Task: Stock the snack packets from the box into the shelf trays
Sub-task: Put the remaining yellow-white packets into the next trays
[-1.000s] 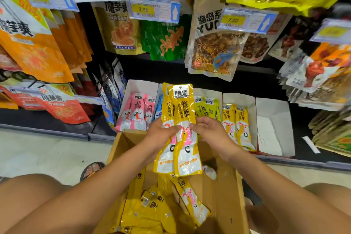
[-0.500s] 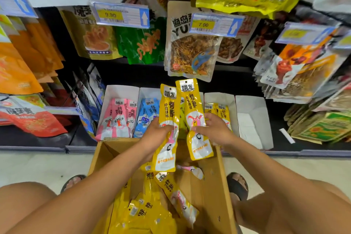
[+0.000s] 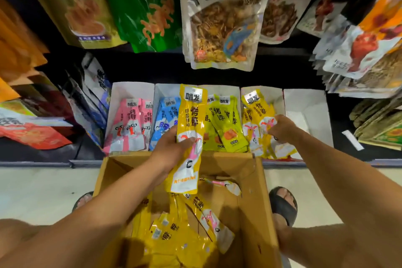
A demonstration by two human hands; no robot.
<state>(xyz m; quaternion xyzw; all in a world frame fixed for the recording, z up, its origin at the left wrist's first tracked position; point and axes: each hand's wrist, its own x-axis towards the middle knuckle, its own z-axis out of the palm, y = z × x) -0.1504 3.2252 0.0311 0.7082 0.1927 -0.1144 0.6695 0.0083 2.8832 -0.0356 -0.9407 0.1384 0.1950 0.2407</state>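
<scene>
Reaching over the cardboard box [image 3: 252, 172] at lower centre, the person works along the row of white shelf trays. Left of centre, the left hand [image 3: 171, 152] grips a yellow packet [image 3: 191, 119] upright, fingers curled round its middle, apparently keeping it ready for its turn. Right of centre, the right hand [image 3: 281, 129] pinches a second yellow packet [image 3: 258, 113] down into the yellow-stocked tray [image 3: 276, 97], probably to match flavours. Loose yellow packets [image 3: 174, 237] lie in the box.

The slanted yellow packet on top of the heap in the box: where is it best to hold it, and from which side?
Probably pinch the yellow packet at its pale near end, from above on the right: that end juts off the heap over the bare cardboard box floor, uncovered.
</scene>
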